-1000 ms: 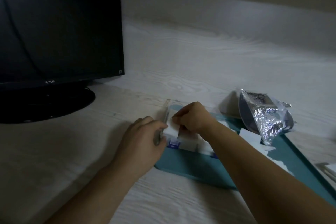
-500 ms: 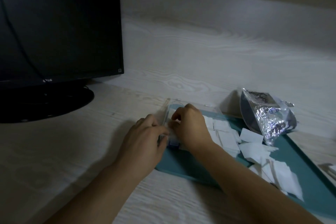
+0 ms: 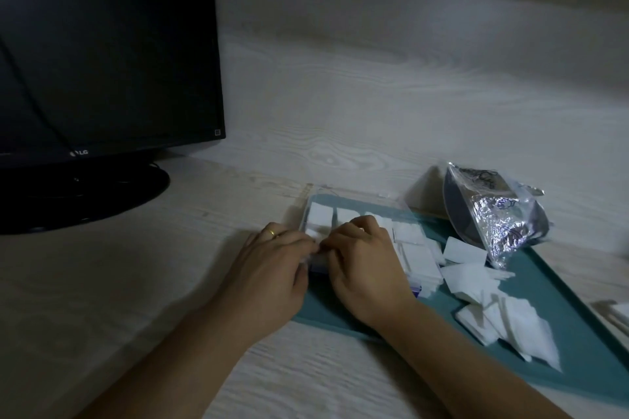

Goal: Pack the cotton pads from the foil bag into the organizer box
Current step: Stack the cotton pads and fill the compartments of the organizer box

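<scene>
A clear organizer box (image 3: 315, 204) sits on the left end of a teal tray (image 3: 561, 326), its compartments holding white cotton pads (image 3: 320, 215). My left hand (image 3: 272, 269) and my right hand (image 3: 360, 258) meet at the box's front left corner, fingers curled, pinching a white pad between them. A crumpled foil bag (image 3: 493, 211) lies at the tray's far right. Several loose cotton pads (image 3: 510, 320) are scattered on the tray to the right of the box.
A black monitor (image 3: 102, 54) on a round stand (image 3: 85, 194) fills the left side of the pale wooden desk (image 3: 136, 282). A wood-grain wall (image 3: 374, 95) rises behind. Some pale object (image 3: 612, 313) shows at the right edge.
My right hand has moved left and down toward the box's front left corner, uncovering filled compartments and the loose pads on the tray. My left hand stayed at the box's left side.
</scene>
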